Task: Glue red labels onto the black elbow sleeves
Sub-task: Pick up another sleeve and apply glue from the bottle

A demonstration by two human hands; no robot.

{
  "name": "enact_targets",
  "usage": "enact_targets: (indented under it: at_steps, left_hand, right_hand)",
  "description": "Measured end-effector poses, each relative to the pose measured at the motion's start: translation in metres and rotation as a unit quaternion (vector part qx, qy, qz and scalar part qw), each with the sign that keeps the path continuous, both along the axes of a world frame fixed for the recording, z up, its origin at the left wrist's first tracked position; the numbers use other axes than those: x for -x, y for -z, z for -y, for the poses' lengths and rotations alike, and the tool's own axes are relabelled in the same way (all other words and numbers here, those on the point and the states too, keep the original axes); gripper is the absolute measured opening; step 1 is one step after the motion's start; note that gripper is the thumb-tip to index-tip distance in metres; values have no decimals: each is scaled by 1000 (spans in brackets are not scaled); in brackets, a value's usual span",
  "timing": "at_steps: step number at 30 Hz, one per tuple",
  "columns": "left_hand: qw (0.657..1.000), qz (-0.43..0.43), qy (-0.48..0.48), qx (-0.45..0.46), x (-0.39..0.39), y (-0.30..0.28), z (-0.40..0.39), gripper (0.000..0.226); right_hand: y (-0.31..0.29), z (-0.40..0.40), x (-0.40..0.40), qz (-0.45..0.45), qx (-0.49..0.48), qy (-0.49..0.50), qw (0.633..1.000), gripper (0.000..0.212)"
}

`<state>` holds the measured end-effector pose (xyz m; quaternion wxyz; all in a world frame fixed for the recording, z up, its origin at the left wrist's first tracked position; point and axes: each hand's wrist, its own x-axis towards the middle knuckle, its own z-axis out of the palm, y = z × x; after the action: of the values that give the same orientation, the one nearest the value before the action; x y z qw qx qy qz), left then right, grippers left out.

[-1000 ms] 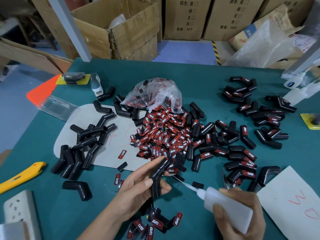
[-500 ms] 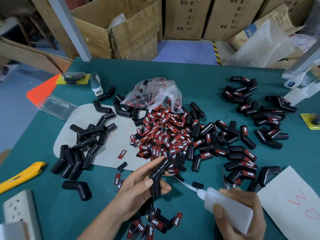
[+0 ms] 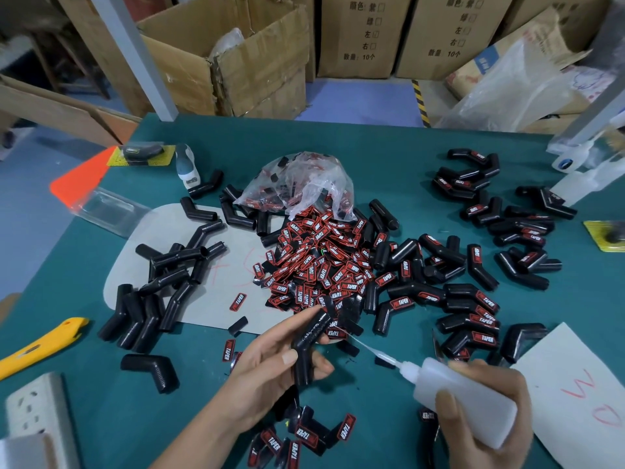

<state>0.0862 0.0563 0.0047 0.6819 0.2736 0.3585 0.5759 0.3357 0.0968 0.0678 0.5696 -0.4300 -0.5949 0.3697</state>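
Nothing has shifted since before: low in the frame's centre, the left hand (image 3: 270,374) grips a sleeve (image 3: 309,346), and the right hand (image 3: 487,421) squeezes a glue bottle (image 3: 466,397), nozzle aimed at the sleeve.

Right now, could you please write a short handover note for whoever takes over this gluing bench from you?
Left hand grips one bare black elbow sleeve, raised above the table.
Right hand grips the white glue bottle; its thin nozzle points at the sleeve's upper arm, where beads of glue seem to sit.
Loose red labels are heaped mid-table below their plastic bag.
Done: labelled sleeves lie to the right and at the near edge.
Left: press a label on the held sleeve, then work through the unlabelled sleeves on the left.
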Motion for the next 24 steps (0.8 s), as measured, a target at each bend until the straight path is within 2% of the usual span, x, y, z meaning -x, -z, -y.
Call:
enact_targets:
  at_steps: [4,13,24]
  left_hand:
    - [1000,-4,-3,2,0,-1,1,66]
    - [1000,-11,-3,-1,0,1,2,66]
    - [1000,-11,-2,-12,1,2,2,64]
  right_hand:
    - [3,0,2,-19,25,11,999,29]
    - [7,-2,2,16,1,-5,1000,26]
    - [11,-1,0,14,8,8,1000,28]
